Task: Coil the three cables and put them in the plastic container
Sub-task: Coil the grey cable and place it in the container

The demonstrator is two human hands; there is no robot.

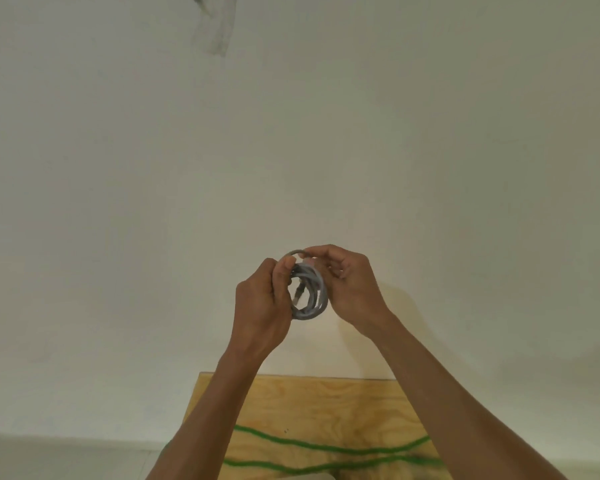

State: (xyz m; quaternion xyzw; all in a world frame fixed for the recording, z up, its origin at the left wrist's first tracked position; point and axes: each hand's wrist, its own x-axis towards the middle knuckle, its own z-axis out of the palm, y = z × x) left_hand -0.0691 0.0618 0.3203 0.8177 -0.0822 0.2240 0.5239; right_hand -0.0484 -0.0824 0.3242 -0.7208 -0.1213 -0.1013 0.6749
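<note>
The person is holding both hands up in front of a pale wall (326, 133), well above the wooden table (326, 407). The left hand (262, 306) is curling its fingers and thumb round the left side of a grey cable (309, 292) — the thumb is lying across the top of the bundle. The right hand (349, 285) is gripping the same cable from the other side, its fingertips pinching the topmost loop where it is rising above the rest. Neither hand is spread open; both are closing on the cable.

The grey cable is sitting between the two hands as a small round coil of several stacked turns, standing roughly upright, with a plug end showing blurred inside the ring. One darker loop is arching above the bundle at the top.

Below the forearms, a green cable (326, 448) is lying on the table in two long wavy lines — uncoiled. A pale object at the bottom edge is showing too little to identify.
</note>
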